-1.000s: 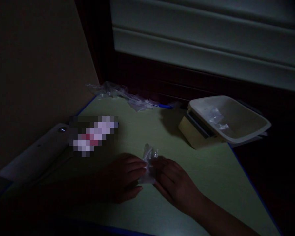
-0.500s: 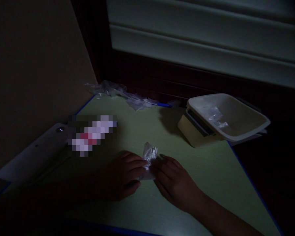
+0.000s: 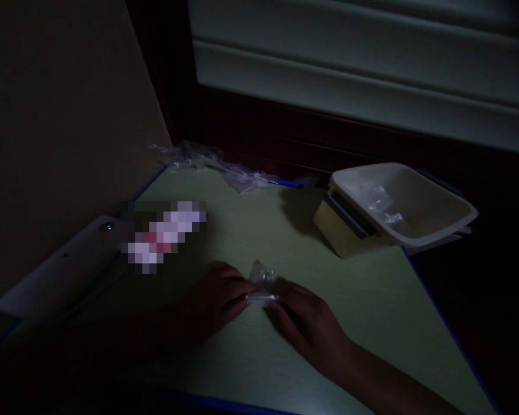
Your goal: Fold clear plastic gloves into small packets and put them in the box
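A small clear plastic bag [image 3: 263, 278] lies at the middle of the pale green table [image 3: 242, 230], between my two hands. My left hand [image 3: 225, 294] pinches its left side with thumb and fingers. On the right side, my right hand [image 3: 307, 314] has its thumb and fingertips closed on the bag's near edge. That near edge shows as a bright straight line, and the far part stands up crumpled. The room is dark, so what the bag holds, if anything, cannot be made out.
A cream plastic bin [image 3: 398, 202] with clear pieces inside stands tilted at the back right. Several crumpled clear bags [image 3: 225, 167] and a blue pen-like item [image 3: 290, 184] lie along the back edge. A white flat panel [image 3: 60, 265] and a blurred-out patch [image 3: 164, 236] are at left.
The bag's near edge is now folded or lifted into a straight line, where before it lay flat under my fingers. My thumbs have come in to the bag.
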`<state>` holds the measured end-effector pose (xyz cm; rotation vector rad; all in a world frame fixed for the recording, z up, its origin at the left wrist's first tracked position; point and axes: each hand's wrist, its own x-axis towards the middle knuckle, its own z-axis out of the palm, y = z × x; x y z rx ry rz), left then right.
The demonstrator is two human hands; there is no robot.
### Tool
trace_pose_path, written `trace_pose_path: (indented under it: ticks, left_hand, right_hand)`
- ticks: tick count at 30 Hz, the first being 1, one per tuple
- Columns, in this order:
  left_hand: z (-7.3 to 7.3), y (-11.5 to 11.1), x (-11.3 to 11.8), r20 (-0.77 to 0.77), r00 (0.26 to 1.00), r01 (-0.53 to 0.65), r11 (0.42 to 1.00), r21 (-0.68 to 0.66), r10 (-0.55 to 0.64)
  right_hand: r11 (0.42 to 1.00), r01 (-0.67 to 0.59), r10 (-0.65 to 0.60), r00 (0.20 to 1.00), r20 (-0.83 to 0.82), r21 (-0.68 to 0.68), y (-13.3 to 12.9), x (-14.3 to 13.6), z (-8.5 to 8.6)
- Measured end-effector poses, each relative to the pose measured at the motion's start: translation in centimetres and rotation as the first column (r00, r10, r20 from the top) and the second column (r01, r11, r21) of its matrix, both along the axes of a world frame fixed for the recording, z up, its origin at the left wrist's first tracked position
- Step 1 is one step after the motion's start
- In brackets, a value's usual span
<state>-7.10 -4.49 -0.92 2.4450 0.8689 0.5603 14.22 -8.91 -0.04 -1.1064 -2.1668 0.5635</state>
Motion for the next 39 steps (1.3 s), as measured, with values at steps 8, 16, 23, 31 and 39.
trace_pose_path:
  ticks: [8, 16, 23, 31, 39]
  left_hand:
    - [-0.9, -0.3, 0.2, 0.127, 0.983, -0.134, 0.991, 0.016, 0.131]
    - [-1.6, -0.4, 0.0, 0.177, 0.97, -0.181, 0.982, 0.056, 0.169]
    - [-0.9, 0.1, 0.2, 0.056, 0.988, -0.15, 0.979, 0.138, 0.144]
    - [0.4, -0.1, -0.8, -0.101, 0.995, 0.066, 0.845, 0.531, -0.014]
    - [-0.9, 0.5, -0.7, -0.188, 0.981, 0.137, 0.877, 0.461, -0.055]
  right_hand:
    - [0.983, 0.086, -0.105, 0.988, -0.114, -0.162, -0.4, -0.1, -0.9]
    - [0.922, -0.109, 0.057, 0.987, 0.148, 0.373, 0.0, 0.2, -0.1]
    - [0.921, -0.197, 0.098, 0.952, 0.29, 0.335, 0.1, -0.1, -0.5]
    - [0.93, -0.166, 0.058, 0.947, 0.315, 0.327, -0.1, -0.1, -0.8]
    - [0.962, -0.06, -0.002, 0.974, 0.228, 0.265, 0.2, 0.3, -0.2]
